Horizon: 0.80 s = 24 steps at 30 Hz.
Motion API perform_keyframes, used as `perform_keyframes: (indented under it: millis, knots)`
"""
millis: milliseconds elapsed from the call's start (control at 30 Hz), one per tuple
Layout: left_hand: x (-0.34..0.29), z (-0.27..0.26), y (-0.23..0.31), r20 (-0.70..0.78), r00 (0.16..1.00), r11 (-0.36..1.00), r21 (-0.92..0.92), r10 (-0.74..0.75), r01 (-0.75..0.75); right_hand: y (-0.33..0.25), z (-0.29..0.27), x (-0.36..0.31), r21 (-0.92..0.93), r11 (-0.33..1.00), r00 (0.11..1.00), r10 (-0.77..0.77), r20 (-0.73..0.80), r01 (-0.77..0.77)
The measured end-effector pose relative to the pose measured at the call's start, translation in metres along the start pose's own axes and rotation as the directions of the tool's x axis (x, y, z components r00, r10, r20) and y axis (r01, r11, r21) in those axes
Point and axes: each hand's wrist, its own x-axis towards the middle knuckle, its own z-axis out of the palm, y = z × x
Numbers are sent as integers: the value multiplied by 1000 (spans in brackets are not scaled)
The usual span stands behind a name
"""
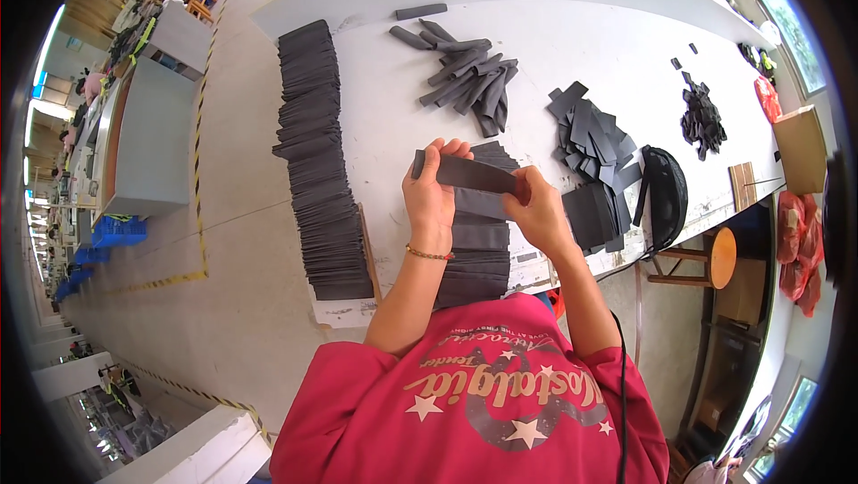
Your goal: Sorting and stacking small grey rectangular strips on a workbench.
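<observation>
A dark grey fabric strip [475, 175] stretches between my hands above the table. My left hand [433, 191] grips its left end, thumb on top. The right end is pinched in the fingers of my right hand [538, 209]. Below the strip lies a row of overlapping dark strips [474, 256], partly hidden by my hands. To the left, a long, tightly packed row of dark pieces [315, 162] runs along the table's edge. Beyond my hands is a loose heap of rolled or folded strips [469, 77]. Flat dark pieces [590, 140] are scattered right of my right hand.
A black mesh-like bag [663, 198] rests at the table's right front edge. Farther right are a small heap of dark pieces [702, 117] and a cardboard box [800, 150]. A wooden stool [722, 258] stands below. Left of the white table [375, 126] runs a floor aisle with yellow-black tape.
</observation>
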Motion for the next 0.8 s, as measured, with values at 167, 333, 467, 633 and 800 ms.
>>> perform_keyframes:
  millis: [167,333,467,633,800]
  knots:
    - [34,-17,27,-40,977,974,-87,208,-210,51,-37,-2,-16,992,984,125,-125,-128]
    - [21,-6,18,-17,991,990,-41,135,-135,3,-5,2,236,969,995,88,-36,-77]
    - [10,-2,7,59,996,998,-15,65,-64,-17,12,11,630,764,988,150,31,-136]
    - [-1,-1,8,97,995,998,-69,16,-10,-11,19,3,527,849,986,58,-155,33]
    - [4,-26,1,98,995,997,-63,-27,33,-19,15,-4,346,888,937,-211,-278,302]
